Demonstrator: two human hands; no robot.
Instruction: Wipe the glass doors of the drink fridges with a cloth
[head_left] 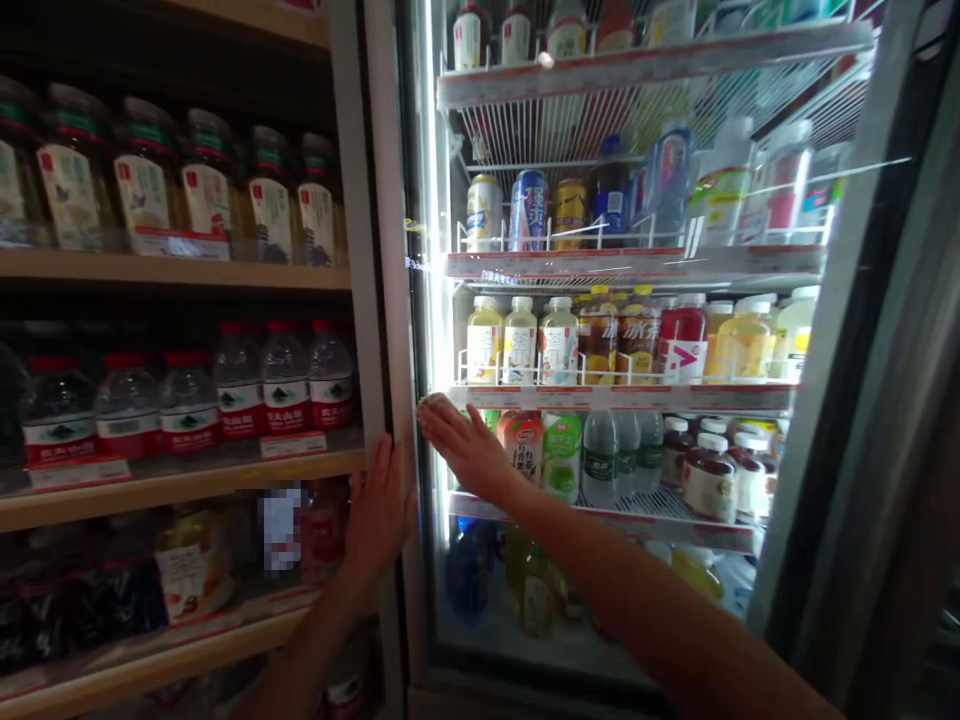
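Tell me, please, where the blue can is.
In the head view, the blue can stands right of centre in the cooler, between a pale can and a gold can.

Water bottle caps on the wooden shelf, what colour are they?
The caps are red, best seen in the head view.

A closed, glass-fronted fridge (630, 397), upright and lit, fills centre-right, a small pale wad (430, 402) against its front just left of centre.
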